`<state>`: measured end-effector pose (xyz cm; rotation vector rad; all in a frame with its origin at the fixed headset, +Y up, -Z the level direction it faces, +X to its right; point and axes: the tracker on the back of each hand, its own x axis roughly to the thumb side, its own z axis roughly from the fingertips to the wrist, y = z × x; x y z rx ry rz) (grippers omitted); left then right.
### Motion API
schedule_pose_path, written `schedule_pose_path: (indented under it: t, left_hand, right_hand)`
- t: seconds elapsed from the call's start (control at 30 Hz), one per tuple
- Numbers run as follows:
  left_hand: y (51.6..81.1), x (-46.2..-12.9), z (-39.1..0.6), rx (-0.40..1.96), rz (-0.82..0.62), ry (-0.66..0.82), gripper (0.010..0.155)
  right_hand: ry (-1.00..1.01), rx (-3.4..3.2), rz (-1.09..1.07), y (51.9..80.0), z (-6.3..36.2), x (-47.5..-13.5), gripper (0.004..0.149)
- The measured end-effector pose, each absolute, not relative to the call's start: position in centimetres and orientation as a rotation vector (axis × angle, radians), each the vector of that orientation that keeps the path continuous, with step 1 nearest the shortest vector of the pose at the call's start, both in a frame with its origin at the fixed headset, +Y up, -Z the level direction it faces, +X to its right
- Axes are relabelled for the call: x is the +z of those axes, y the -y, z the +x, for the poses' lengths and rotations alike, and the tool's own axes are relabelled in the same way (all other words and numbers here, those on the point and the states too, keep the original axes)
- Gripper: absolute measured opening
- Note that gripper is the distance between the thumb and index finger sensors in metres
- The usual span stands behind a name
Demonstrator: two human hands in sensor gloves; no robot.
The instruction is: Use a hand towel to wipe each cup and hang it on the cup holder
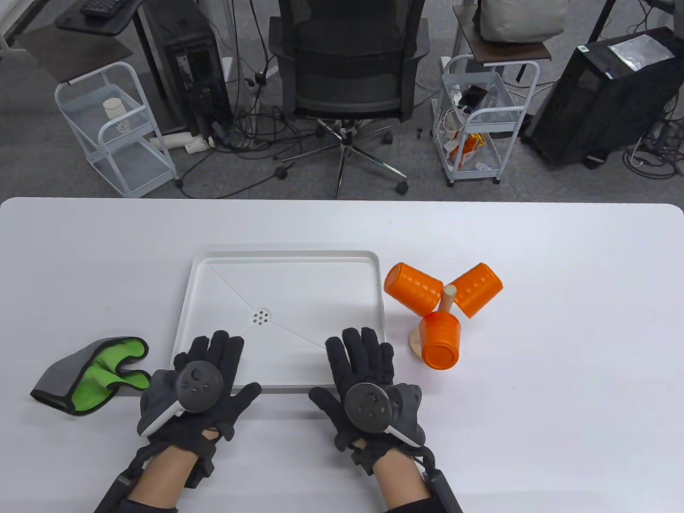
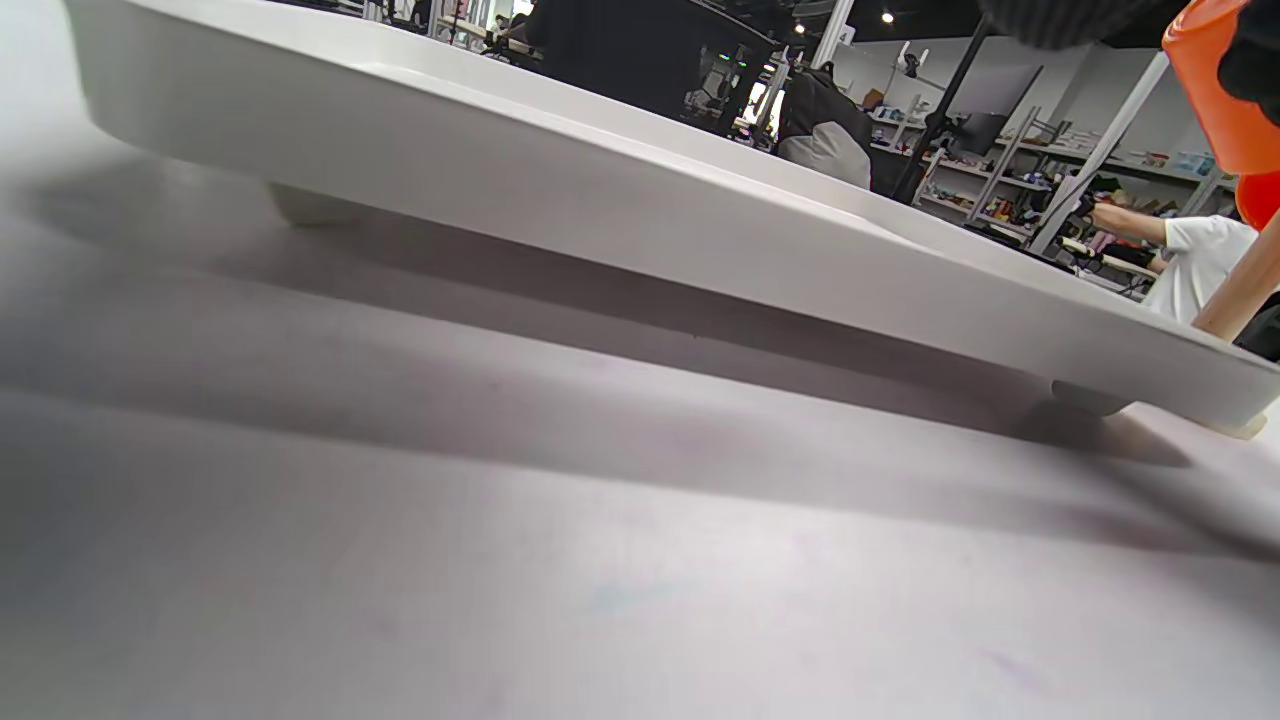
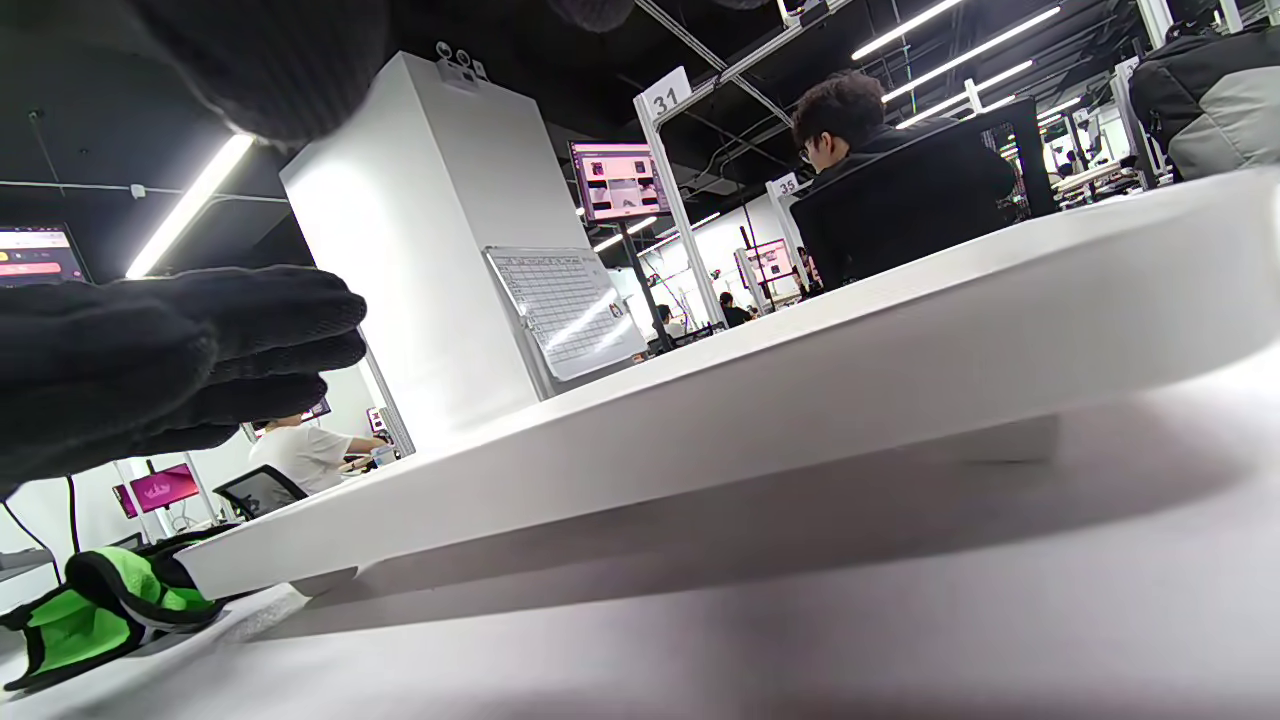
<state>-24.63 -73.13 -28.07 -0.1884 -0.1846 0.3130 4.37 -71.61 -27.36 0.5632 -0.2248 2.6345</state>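
Note:
Three orange cups hang on the wooden cup holder (image 1: 448,298) right of the tray: one at the left (image 1: 412,287), one at the right (image 1: 477,288), one at the front (image 1: 440,341). The grey and green hand towel (image 1: 91,380) lies crumpled at the table's left. My left hand (image 1: 214,355) lies flat and open, fingers over the near rim of the white tray (image 1: 288,254). My right hand (image 1: 363,352) lies flat and open the same way, over the tray's near right part. Neither hand holds anything. The left wrist view catches an orange cup (image 2: 1215,90) and the holder's peg (image 2: 1240,290).
The white tray has a small drain (image 1: 261,317) in its middle and holds nothing. Beyond the table's far edge stand an office chair (image 1: 347,69), two wire carts and computer towers. In the right wrist view the towel (image 3: 80,610) lies at the lower left.

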Motion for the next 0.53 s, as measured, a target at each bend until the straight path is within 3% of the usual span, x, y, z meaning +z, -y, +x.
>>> schedule_pose_path:
  t: [0.53]
  left_hand:
    - [75.1, -28.4, -24.8, 0.356, -0.266, 0.167, 0.089]
  right_hand:
    - [0.176, 2.684, 0.591, 72.2, 3.6, -27.3, 0.084]
